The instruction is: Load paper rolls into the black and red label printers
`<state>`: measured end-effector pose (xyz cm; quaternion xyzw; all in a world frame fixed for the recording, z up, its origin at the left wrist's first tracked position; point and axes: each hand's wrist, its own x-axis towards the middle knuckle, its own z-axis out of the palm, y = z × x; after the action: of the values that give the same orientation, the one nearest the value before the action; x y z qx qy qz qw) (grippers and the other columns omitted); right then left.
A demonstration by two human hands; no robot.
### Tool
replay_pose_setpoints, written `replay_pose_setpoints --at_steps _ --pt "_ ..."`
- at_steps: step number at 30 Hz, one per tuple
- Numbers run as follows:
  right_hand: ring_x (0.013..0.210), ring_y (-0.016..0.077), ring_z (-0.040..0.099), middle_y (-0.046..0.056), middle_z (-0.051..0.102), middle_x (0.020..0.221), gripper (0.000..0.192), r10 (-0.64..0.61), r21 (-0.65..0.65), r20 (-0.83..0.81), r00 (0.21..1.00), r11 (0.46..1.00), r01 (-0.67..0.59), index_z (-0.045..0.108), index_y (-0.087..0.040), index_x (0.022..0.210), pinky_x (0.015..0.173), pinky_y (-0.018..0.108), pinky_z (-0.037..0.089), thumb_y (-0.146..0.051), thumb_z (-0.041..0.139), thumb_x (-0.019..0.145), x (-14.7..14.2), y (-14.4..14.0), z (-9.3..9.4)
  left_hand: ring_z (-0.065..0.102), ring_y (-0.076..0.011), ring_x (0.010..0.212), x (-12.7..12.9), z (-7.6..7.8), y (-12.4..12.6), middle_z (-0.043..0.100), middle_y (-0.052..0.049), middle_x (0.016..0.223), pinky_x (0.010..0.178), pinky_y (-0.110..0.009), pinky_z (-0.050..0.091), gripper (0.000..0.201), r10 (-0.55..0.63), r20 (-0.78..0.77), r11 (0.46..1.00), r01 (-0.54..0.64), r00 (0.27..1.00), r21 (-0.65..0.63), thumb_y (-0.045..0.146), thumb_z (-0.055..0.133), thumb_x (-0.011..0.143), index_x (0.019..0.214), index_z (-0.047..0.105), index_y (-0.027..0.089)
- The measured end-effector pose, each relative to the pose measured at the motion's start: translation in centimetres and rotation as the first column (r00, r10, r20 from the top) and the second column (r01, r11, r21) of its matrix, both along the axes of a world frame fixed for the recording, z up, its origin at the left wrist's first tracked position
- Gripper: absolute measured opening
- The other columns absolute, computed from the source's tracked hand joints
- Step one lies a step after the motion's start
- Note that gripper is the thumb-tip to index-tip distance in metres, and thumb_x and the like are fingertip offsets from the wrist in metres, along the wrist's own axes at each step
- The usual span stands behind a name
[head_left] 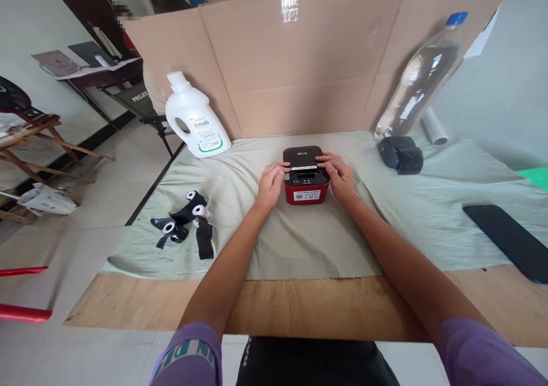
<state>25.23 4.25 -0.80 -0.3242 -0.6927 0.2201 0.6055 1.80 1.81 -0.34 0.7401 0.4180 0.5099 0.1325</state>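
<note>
A small receipt printer with a black lid and a red base stands upright on the cloth in front of me. My left hand grips its left side, fingertips resting on the edge of the lid. On the opposite side my right hand holds it the same way, thumb and fingers bent against the top edge. The lid looks closed, with a slot across its front part. A white label with a printed code shows on the red front. My palms hide part of both side walls.
Several small rolls with black strips and white cores lie left. A white detergent jug and a large clear bottle stand before the cardboard screen. A black object, a white tube and a dark phone-like slab are right.
</note>
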Motion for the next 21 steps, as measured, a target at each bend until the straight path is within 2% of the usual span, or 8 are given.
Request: replay_pose_setpoints --at_steps 3,6,10,13,17,21 --pt "0.129 0.0252 0.057 0.004 0.073 0.117 0.037 0.002 -0.026 -0.02 1.0 1.0 -0.003 0.074 -0.028 0.093 0.115 0.051 0.04 -0.054 0.048 0.098 -0.3 -0.4 -0.2 0.062 -0.0216 0.114 0.2 0.0 -0.2 0.07 -0.007 0.121 0.101 -0.041 0.046 0.035 0.001 0.007 1.0 -0.001 1.0 0.008 0.038 0.036 0.104 0.1 0.067 0.023" --pt "0.134 0.0251 0.053 0.004 0.066 0.134 0.042 0.012 -0.061 -0.019 1.0 0.998 -0.014 0.073 -0.029 0.105 0.118 0.049 0.037 -0.058 0.044 0.098 -0.5 -1.0 -0.4 0.061 -0.0223 0.112 0.2 0.4 -0.5 0.069 -0.006 0.122 0.101 -0.04 0.044 0.028 -0.012 -0.01 1.0 0.012 1.0 -0.002 0.036 0.042 0.102 0.102 0.067 0.024" --pt "0.143 0.0255 0.044 0.003 0.052 0.152 0.053 0.019 -0.128 -0.009 1.0 0.992 -0.02 0.063 -0.03 0.131 0.122 0.047 0.031 -0.064 0.04 0.097 -0.6 -1.4 -0.6 0.056 -0.0241 0.12 0.5 1.5 -1.0 0.066 -0.005 0.126 0.108 -0.04 0.039 0.023 0.001 -0.035 0.998 -0.004 0.999 -0.06 0.034 0.049 0.098 0.108 0.069 0.027" --pt "0.145 0.0261 0.041 0.003 0.05 0.153 0.06 0.02 -0.165 -0.01 1.0 0.986 -0.021 0.058 -0.031 0.138 0.123 0.047 0.03 -0.067 0.039 0.095 -0.6 -1.3 -0.6 0.048 -0.0276 0.129 1.2 2.6 -1.2 0.063 -0.004 0.133 0.114 -0.043 0.035 0.024 0.009 -0.091 0.996 -0.018 0.996 -0.091 0.031 0.063 0.09 0.113 0.071 0.029" --pt "0.144 0.0265 0.042 0.003 0.05 0.153 0.061 0.032 -0.182 -0.025 0.999 0.983 -0.036 0.058 -0.03 0.139 0.121 0.046 0.032 -0.068 0.041 0.094 -0.5 -1.0 -0.8 0.043 -0.0311 0.132 2.6 3.1 -0.8 0.062 -0.004 0.133 0.116 -0.05 0.031 0.011 0.063 -0.103 0.984 -0.079 0.993 -0.16 0.026 0.072 0.084 0.092 0.077 0.029" --pt "0.137 0.0275 0.05 0.006 0.054 0.15 0.065 0.046 -0.213 -0.062 0.997 0.975 -0.058 0.054 -0.028 0.142 0.116 0.046 0.039 -0.069 0.042 0.093 -0.5 -0.8 -1.2 0.045 -0.0307 0.133 3.5 2.3 -0.1 0.059 -0.006 0.133 0.117 -0.05 0.032 0.002 0.144 0.032 0.965 -0.134 0.989 -0.227 0.026 0.074 0.082 0.083 0.076 0.026"
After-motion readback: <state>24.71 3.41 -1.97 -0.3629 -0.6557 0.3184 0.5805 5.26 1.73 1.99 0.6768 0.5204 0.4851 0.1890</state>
